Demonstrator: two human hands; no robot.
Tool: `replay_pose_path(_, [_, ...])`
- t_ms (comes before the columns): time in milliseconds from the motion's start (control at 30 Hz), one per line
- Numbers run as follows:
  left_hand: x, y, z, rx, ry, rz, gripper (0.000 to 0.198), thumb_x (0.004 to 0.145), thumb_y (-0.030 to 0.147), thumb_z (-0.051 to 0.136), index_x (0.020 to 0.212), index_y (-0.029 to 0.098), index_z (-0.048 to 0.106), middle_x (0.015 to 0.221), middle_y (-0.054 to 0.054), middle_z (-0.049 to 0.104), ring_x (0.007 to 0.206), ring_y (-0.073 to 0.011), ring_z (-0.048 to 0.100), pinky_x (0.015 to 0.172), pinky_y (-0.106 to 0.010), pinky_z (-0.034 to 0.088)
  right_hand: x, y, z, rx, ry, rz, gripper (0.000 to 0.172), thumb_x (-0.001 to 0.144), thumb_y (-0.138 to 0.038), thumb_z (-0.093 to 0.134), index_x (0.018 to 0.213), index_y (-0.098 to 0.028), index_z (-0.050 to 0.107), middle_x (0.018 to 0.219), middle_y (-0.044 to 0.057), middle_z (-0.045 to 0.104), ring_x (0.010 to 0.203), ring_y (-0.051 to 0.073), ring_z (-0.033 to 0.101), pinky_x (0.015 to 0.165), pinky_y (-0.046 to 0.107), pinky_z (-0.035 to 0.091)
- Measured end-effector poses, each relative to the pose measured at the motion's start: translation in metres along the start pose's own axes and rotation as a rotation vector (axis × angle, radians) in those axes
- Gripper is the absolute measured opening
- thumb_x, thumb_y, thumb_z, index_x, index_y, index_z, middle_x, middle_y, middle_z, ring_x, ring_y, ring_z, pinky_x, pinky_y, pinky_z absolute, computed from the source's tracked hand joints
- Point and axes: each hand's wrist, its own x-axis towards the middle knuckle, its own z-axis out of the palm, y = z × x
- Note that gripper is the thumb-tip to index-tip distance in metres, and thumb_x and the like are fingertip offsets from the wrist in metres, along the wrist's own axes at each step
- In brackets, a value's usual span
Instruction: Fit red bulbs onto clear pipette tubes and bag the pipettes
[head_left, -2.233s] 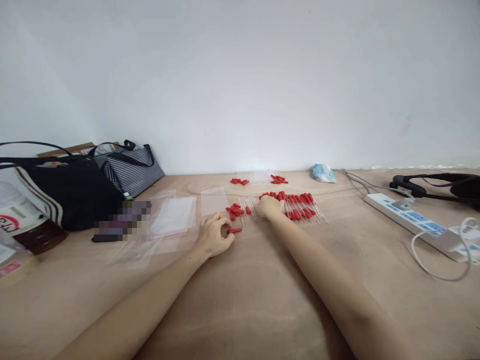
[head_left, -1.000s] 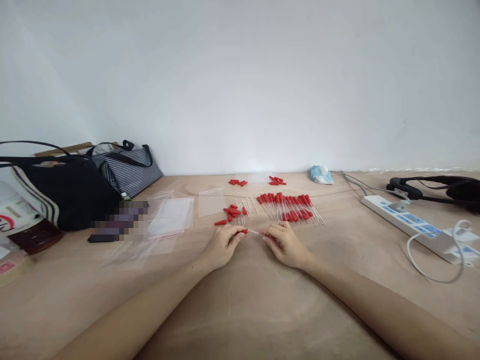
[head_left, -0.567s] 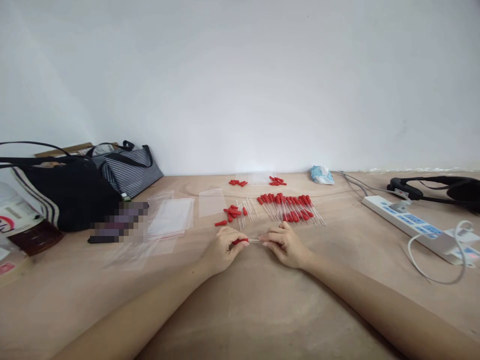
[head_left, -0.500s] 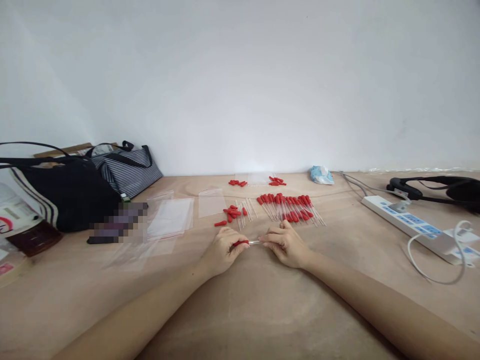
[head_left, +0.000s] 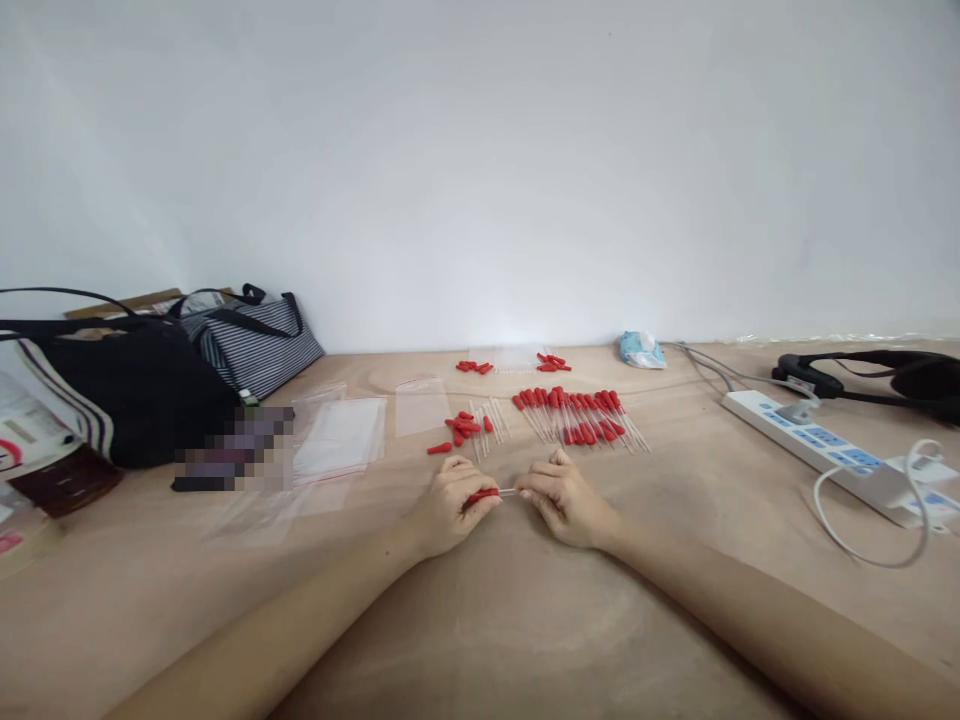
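Observation:
My left hand point(head_left: 452, 505) pinches a red rubber dropper bulb point(head_left: 482, 494) between thumb and fingers. A thin clear tube point(head_left: 508, 491) runs from the bulb to my right hand point(head_left: 566, 498), whose fingertips are closed on it. Just beyond my left hand lie several loose red bulbs point(head_left: 465, 425) beside a few loose clear tubes point(head_left: 495, 418). Past my right hand, many droppers with red bulbs point(head_left: 577, 405) are spread in rows. Whether the tube is seated inside the held bulb is hard to see.
Clear plastic bags point(head_left: 341, 440) lie left. Farther left are a pixelated dark object point(head_left: 236, 447), a black bag point(head_left: 150, 390) and a striped bag point(head_left: 262, 340). A power strip point(head_left: 825, 445) with cables and a black headset-like strap point(head_left: 870, 375) lie right; a blue-white crumpled packet point(head_left: 642, 349) sits near the wall.
My hands keep their hold on the bulb and tube. They have shifted very slightly, and a little less of the tube shows between them.

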Motion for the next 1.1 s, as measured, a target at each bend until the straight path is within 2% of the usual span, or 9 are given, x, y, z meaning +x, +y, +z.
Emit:
replay_pose_path(267, [0.001,0.000,0.000,-0.008,-0.031,0.041,0.020,0.084,0.028,0.042,0.076,0.019,0.058,0.071,-0.002,0.064,0.067,-0.0146,0.055,0.080,-0.033,0.035,0.002,-0.001,0.004,0.090,-0.017,0.015,0.021,0.085,-0.017,0.036,0.086,-0.017,0.057,0.072,0.003,0.059,0.066,0.013,0.050,0.066,0.028,0.029])
replay_pose_path(367, [0.003,0.001,-0.002,0.004,0.002,0.026,0.018,0.084,0.027,0.043,0.076,0.018,0.058,0.071,-0.002,0.064,0.067,-0.0144,0.055,0.078,-0.032,0.035,0.004,-0.002,0.003,0.098,-0.036,0.029,0.022,0.086,-0.017,0.034,0.090,-0.017,0.056,0.076,0.004,0.059,0.068,0.013,0.049,0.065,0.028,0.030])
replay_pose_path(500, [0.004,0.001,-0.006,0.043,0.051,0.020,0.015,0.083,0.026,0.046,0.077,0.019,0.058,0.071,-0.001,0.063,0.069,-0.0141,0.054,0.078,-0.032,0.034,0.007,-0.008,-0.005,-0.059,-0.074,0.053,0.020,0.085,-0.023,0.039,0.087,-0.019,0.058,0.078,0.004,0.060,0.075,0.016,0.049,0.067,0.030,0.028])
replay_pose_path(600, [0.002,-0.002,-0.009,0.126,0.075,0.010,0.014,0.079,0.030,0.052,0.090,0.022,0.058,0.086,-0.002,0.063,0.084,-0.0177,0.054,0.083,-0.034,0.031,0.009,-0.007,-0.013,-0.190,-0.119,0.072,0.015,0.081,-0.024,0.045,0.079,-0.020,0.060,0.076,0.004,0.061,0.077,0.017,0.049,0.069,0.032,0.027])
replay_pose_path(700, [0.000,-0.008,-0.013,0.244,0.202,-0.125,0.033,0.075,0.031,0.057,0.106,0.022,0.051,0.101,-0.005,0.057,0.095,-0.0225,0.050,0.084,-0.037,0.032,0.014,0.008,-0.019,-0.205,-0.068,0.280,0.016,0.080,-0.022,0.044,0.077,-0.019,0.060,0.075,0.004,0.062,0.075,0.016,0.053,0.068,0.030,0.029])
replay_pose_path(800, [-0.001,-0.018,-0.015,0.292,0.271,-0.265,0.028,0.072,0.029,0.059,0.098,0.019,0.051,0.095,-0.005,0.056,0.089,-0.0219,0.050,0.081,-0.037,0.035,0.028,0.033,-0.022,-0.204,0.069,0.606,0.020,0.079,-0.022,0.042,0.089,-0.018,0.059,0.080,0.004,0.065,0.073,0.016,0.056,0.065,0.026,0.032])
replay_pose_path(867, [-0.001,-0.025,-0.016,0.300,0.268,-0.319,0.025,0.070,0.030,0.062,0.090,0.019,0.052,0.088,-0.004,0.055,0.085,-0.0211,0.050,0.079,-0.036,0.037,0.040,0.047,-0.020,-0.279,0.108,0.750,0.023,0.077,-0.022,0.043,0.094,-0.017,0.057,0.082,0.006,0.065,0.078,0.019,0.057,0.066,0.026,0.032])
replay_pose_path(967, [-0.001,-0.032,-0.016,0.303,0.245,-0.368,0.024,0.067,0.032,0.064,0.084,0.019,0.053,0.085,-0.003,0.053,0.084,-0.0209,0.049,0.078,-0.035,0.038,0.057,0.058,-0.016,-0.385,0.089,0.856,0.024,0.076,-0.022,0.043,0.097,-0.016,0.055,0.082,0.008,0.066,0.081,0.022,0.058,0.069,0.029,0.031])
replay_pose_path(1100, [-0.003,-0.037,-0.017,0.253,0.223,-0.409,0.020,0.069,0.028,0.061,0.086,0.018,0.053,0.087,-0.003,0.052,0.085,-0.0202,0.050,0.078,-0.035,0.041,0.066,0.061,-0.009,-0.496,0.017,0.873,0.021,0.076,-0.021,0.042,0.091,-0.014,0.055,0.082,0.011,0.065,0.081,0.024,0.058,0.075,0.034,0.028])
